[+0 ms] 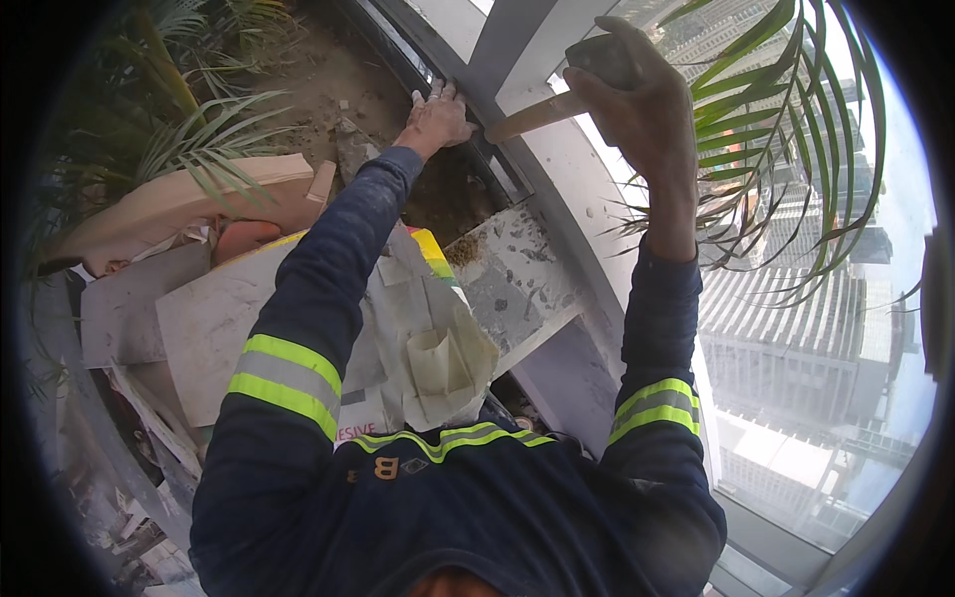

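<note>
My right hand (642,104) is raised at the upper right, its fingers wrapped round the dark, blocky head of a mallet (537,116). The mallet's pale wooden handle points left and slightly down. Its end is close to the dark edge strip (484,164) beside the window frame; whether they touch, I cannot tell. Left of the handle end, my left hand (438,119) lies with fingers stretched out over the same strip, dusty and holding nothing. Brown soil (328,75) fills the planter on the strip's inner side.
Palm fronds (179,90) grow at the upper left, and another frond (786,149) hangs before the window at right. Torn cardboard and paper sheets (224,308) lie below my left arm. A dusty grey slab (517,279) sits against the frame. Tall buildings show outside.
</note>
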{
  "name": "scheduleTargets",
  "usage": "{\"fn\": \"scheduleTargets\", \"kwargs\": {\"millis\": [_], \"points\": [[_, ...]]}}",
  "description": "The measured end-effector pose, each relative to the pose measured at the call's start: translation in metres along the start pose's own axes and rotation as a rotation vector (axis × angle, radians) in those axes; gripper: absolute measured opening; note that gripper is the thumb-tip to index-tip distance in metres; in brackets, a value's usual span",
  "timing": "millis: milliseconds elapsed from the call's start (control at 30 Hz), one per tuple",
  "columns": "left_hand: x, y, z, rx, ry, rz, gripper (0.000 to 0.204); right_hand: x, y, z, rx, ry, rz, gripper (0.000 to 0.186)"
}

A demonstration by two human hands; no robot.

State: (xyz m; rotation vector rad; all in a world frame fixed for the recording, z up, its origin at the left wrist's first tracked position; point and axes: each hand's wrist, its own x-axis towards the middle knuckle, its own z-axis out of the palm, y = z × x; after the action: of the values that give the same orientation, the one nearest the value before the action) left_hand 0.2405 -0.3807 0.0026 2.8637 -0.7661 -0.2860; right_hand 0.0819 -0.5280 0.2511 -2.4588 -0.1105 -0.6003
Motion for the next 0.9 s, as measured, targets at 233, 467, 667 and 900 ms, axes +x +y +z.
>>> {"fn": "scheduleTargets", "kwargs": {"millis": [233,467,667,900], "points": [[-0.001,-0.001,0.002,0.008,-0.019,0.001,0.075,0.004,0.001,0.013,-0.05,-0.011,-0.024,0.055],[0.002,-0.039,-0.004,0.04,-0.049,0.153,0.075,0.006,-0.007,0.011,0.094,0.005,-0.036,0.055],[0.002,-0.042,0.002,0.125,0.002,0.153,0.09,0.023,-0.018,0.019,-0.114,-0.038,-0.056,0.023],[0.006,-0.049,0.007,0.157,0.052,0.192,0.095,0.028,-0.04,0.019,0.066,-0.131,0.14,0.029]]}}
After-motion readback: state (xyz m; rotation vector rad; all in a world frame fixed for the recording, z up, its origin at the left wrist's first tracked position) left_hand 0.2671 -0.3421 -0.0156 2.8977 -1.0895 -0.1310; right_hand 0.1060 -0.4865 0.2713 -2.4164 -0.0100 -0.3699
